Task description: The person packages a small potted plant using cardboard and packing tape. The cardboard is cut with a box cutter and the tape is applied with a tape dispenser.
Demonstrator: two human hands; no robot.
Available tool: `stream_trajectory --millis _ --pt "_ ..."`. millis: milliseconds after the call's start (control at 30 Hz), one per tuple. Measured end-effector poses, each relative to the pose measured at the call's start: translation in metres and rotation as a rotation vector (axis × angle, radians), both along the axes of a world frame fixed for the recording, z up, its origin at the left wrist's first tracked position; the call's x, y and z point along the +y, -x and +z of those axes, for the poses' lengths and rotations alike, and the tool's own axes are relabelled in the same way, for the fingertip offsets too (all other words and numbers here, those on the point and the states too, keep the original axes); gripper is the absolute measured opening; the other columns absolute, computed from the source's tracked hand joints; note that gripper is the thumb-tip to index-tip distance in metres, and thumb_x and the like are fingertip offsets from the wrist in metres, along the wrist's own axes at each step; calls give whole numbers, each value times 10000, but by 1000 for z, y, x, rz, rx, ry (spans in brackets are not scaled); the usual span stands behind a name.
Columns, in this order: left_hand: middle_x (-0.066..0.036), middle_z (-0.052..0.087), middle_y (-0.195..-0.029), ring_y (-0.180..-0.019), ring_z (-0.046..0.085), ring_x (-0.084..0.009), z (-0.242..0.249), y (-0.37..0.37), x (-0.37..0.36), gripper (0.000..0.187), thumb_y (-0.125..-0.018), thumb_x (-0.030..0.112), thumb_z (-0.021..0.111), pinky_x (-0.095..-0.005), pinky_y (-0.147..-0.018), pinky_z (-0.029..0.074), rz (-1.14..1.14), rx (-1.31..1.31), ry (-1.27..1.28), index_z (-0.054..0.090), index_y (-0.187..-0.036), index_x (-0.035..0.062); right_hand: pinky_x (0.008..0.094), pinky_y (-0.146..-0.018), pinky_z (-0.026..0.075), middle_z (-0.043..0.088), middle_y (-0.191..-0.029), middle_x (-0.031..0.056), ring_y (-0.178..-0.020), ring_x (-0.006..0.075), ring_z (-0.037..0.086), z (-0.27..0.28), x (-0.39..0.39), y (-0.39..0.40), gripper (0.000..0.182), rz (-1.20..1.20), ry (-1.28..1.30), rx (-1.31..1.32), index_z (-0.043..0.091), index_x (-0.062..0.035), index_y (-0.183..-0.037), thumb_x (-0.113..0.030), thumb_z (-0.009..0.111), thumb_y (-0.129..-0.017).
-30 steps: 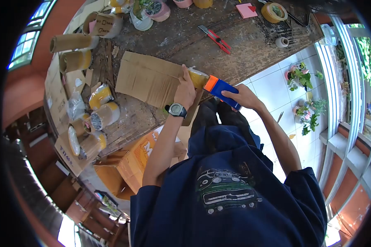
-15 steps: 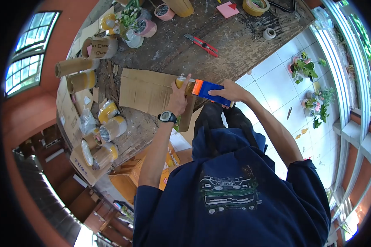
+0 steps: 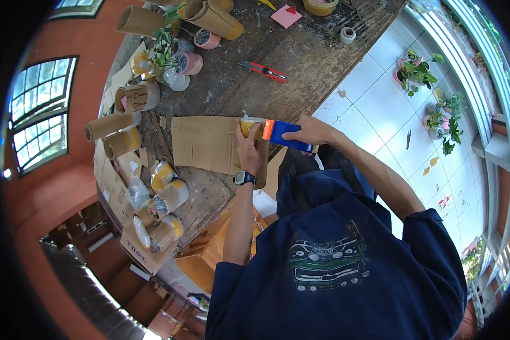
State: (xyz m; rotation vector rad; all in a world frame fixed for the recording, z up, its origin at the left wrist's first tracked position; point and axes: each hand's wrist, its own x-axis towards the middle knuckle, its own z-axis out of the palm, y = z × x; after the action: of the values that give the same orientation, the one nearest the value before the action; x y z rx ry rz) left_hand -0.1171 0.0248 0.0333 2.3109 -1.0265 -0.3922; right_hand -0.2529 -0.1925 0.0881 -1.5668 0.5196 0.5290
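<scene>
My left hand (image 3: 247, 150), with a watch on its wrist, is closed around a small yellowish taped bundle (image 3: 249, 126) with a whitish top. A flat sheet of brown cardboard (image 3: 204, 141) lies on the table beside and under this hand. In my right hand (image 3: 314, 132) is a blue packing tape dispenser (image 3: 283, 136), gripped from its right end with the thumb on top. Its orange end meets the right side of the bundle. Part of the bundle is hidden by my left fingers.
A red utility knife (image 3: 264, 71) lies on the worn wooden table (image 3: 226, 96). Several taped cardboard tubes (image 3: 173, 195) stand and lie along the left. Potted plants (image 3: 178, 62), pink paper (image 3: 286, 17) and a small white roll (image 3: 347, 35) sit farther back. Tiled floor (image 3: 379, 119) borders the right edge.
The camera view has shifted, so the table things appear elsewhere. My left index finger, raised before, now lies lower against the bundle. The dispenser stays against the bundle.
</scene>
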Motion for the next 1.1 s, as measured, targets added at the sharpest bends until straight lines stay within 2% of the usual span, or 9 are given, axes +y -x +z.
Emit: stream_trajectory --millis 233,367,467,600,667,700,800,967,1100 --pt "-287 250 -1541 -1186 556 -490 10 -8 -1 539 -870 91 641 -479 -937 532 -70 -49 -110 555 -1357 305 330 -661 574 689 -616 145 -584 225 710 -2 -3 0 571 33 71 -16 701 69 -727 -472 624 -894" --pt "-296 263 -1507 -1105 588 -504 31 -15 -4 590 -870 147 658 -502 -917 534 -141 11 -272 493 -1406 329 323 -675 572 688 -611 131 -590 225 711 -9 -7 -4 571 71 101 0 706 56 -717 -483 624 -888" --pt "-297 314 -1431 -1198 501 -540 39 -26 -8 635 -898 194 636 -513 -980 491 -178 122 -413 389 -1474 301 334 -674 573 688 -610 125 -594 228 712 -13 -5 -5 572 78 113 -15 710 46 -714 -492 618 -887" --pt "-288 327 -1384 -1123 538 -545 25 -49 3 645 -904 201 638 -533 -953 495 -304 113 -327 352 -1476 285 360 -667 575 683 -602 115 -602 241 710 -24 -2 -2 624 44 77 -67 710 27 -696 -559 605 -884" --pt "-283 335 -1364 -1034 590 -541 23 -55 4 647 -895 192 650 -543 -911 522 -346 80 -302 357 -1463 289 371 -658 572 685 -612 120 -612 249 710 -53 1 -1 683 91 203 -156 708 27 -699 -623 595 -872" --pt "-281 337 -1362 -1036 589 -540 22 -55 3 652 -893 193 655 -545 -910 521 -354 72 -309 353 -1463 290 377 -654 571 686 -618 123 -618 254 710 -51 0 0 713 114 265 -201 707 28 -701 -656 590 -866" --pt "-290 329 -1366 -1076 561 -544 22 -57 2 662 -899 201 660 -543 -935 499 -355 86 -351 333 -1470 274 393 -661 564 678 -630 166 -627 298 704 -41 -3 14 800 105 128 -176 699 42 -709 -739 576 -832" --pt "-329 301 -1383 -1177 490 -547 24 -58 2 665 -924 216 645 -534 -997 445 -344 132 -417 296 -1490 220 432 -700 560 684 -715 221 -711 348 710 -53 -10 25 816 129 394 -102 699 61 -782 -746 585 -820" --pt "-302 301 -1381 -1139 522 -535 13 -68 11 682 -904 222 669 -536 -967 482 -399 94 -306 308 -1482 202 443 -737 567 709 -804 231 -783 366 721 -49 5 13 754 136 504 -11 706 61 -850 -687 617 -833"
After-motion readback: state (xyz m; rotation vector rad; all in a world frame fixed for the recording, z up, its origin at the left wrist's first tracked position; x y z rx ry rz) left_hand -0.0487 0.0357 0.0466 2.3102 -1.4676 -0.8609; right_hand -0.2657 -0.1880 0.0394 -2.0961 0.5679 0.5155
